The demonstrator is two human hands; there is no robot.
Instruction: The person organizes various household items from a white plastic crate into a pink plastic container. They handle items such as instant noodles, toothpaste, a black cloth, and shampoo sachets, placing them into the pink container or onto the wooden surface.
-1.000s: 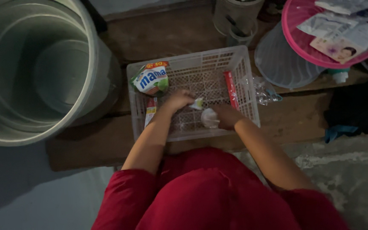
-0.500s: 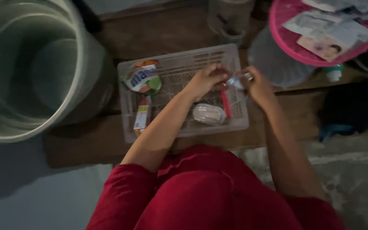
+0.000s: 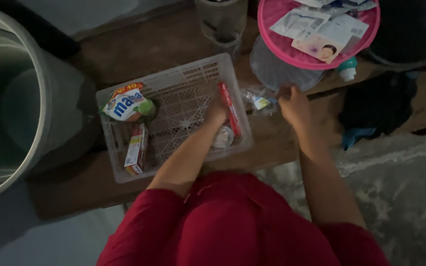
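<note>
Leftmost, a large grey tub (image 3: 11,98) stands beside the wooden platform (image 3: 173,44). Next comes the white plastic basket (image 3: 139,96): a green and white pouch (image 3: 126,105) lies in its far left corner and a small red and yellow box (image 3: 136,149) at its near left. The left hand (image 3: 217,112) reaches into the basket's right part, just beside a red tube (image 3: 230,108) and above a pale round thing (image 3: 222,138); whether its fingers hold anything cannot be told. Right of the basket, the right hand (image 3: 294,104) pinches a crumpled clear wrapper (image 3: 258,100) on the platform. Farther right, a pink round tray (image 3: 277,47) carries papers, with a dark cloth (image 3: 378,106) nearer.
</note>
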